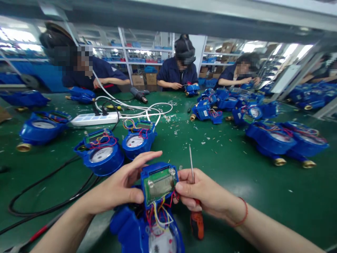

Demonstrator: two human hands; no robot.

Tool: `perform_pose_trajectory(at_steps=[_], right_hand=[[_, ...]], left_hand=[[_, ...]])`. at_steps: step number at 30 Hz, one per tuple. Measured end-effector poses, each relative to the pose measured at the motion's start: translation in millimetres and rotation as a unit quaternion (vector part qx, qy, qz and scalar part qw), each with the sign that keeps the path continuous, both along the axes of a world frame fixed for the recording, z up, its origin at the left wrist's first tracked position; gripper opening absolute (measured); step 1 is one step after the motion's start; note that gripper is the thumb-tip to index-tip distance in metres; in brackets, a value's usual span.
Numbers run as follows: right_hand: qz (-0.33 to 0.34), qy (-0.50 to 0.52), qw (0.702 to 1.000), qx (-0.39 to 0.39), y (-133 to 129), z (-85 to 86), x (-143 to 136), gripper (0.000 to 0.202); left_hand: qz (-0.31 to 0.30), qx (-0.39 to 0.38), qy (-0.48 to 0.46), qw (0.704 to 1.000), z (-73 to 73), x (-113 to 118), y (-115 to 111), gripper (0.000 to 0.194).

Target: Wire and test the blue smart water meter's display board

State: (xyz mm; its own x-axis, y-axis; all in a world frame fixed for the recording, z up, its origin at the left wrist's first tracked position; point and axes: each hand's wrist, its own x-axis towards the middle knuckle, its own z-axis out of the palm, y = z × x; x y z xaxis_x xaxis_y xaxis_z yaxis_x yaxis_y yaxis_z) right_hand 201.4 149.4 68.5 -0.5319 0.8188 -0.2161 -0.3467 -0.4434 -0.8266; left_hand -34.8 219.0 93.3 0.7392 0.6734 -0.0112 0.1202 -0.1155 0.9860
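Observation:
A blue water meter [164, 242] is close in front of me. Its display box [159, 188], with a green circuit board and small screen, is tilted up towards me. Red, yellow and white wires [162, 212] run from the box to the round dial below. My left hand [118, 188] holds the box's left side, thumb on the edge and index finger stretched past the top. My right hand [196, 189] is closed around a screwdriver [197, 225] with an orange and black handle, shaft pointing up and away. Its thumb and fingertips also touch the box's right edge by the red wires.
More meters stand left [102, 154] and right [273, 137]. A white power strip [96, 118], coiled white cable, heat gun [139, 95] and black cables [23, 212] lie on the green table [223, 182], with scattered scraps. Several co-workers sit opposite; a beam crosses overhead.

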Motion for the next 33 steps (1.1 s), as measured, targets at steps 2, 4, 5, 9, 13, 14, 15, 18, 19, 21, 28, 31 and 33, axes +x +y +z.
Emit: perform_pose_trajectory(at_steps=[2,4,5,9,13,14,15,18,19,21,28,31,33], right_hand=[[-0.007,0.034,0.999,-0.010,-5,-8.7,3,0.045],[-0.013,0.057,0.998,-0.015,-8,-17.0,5,0.045],[-0.018,0.063,0.998,-0.016,-10,-20.6,5,0.045],[-0.039,0.070,0.997,-0.017,-13,-28.0,3,0.039],[-0.043,0.085,0.995,-0.005,-14,-27.2,4,0.037],[-0.045,0.088,0.995,0.001,-14,-27.1,4,0.038],[-0.049,0.089,0.995,0.008,-14,-27.3,5,0.038],[-0.062,0.072,0.995,0.029,-14,-28.6,5,0.036],[-0.062,0.061,0.996,0.035,-14,-28.9,5,0.036],[-0.058,0.036,0.997,0.046,-13,-28.9,4,0.039],[-0.056,-0.007,0.994,0.093,-14,-29.6,4,0.048],[-0.052,-0.001,0.995,0.091,-14,-30.5,3,0.050],[-0.048,0.006,0.995,0.086,-14,-30.3,3,0.051]], left_hand=[[0.064,0.001,0.006,0.998,-0.3,4,-3,0.072],[0.129,0.045,0.036,0.990,-3.5,9,-7,0.058],[0.151,0.070,0.057,0.984,-5.6,11,-9,0.053],[0.171,0.121,0.118,0.971,-9.5,18,-17,0.050],[0.184,0.144,0.148,0.961,-2.2,22,-25,0.059],[0.188,0.155,0.157,0.957,0.1,22,-27,0.060],[0.191,0.167,0.165,0.953,2.1,21,-30,0.062],[0.199,0.217,0.177,0.939,5.4,19,-37,0.064],[0.203,0.236,0.178,0.933,5.9,19,-39,0.064],[0.212,0.270,0.182,0.921,7.1,20,-43,0.065],[0.226,0.282,0.222,0.906,11.2,30,-50,0.069],[0.209,0.275,0.234,0.909,9.7,30,-49,0.071],[0.201,0.262,0.234,0.914,9.7,30,-49,0.069]])
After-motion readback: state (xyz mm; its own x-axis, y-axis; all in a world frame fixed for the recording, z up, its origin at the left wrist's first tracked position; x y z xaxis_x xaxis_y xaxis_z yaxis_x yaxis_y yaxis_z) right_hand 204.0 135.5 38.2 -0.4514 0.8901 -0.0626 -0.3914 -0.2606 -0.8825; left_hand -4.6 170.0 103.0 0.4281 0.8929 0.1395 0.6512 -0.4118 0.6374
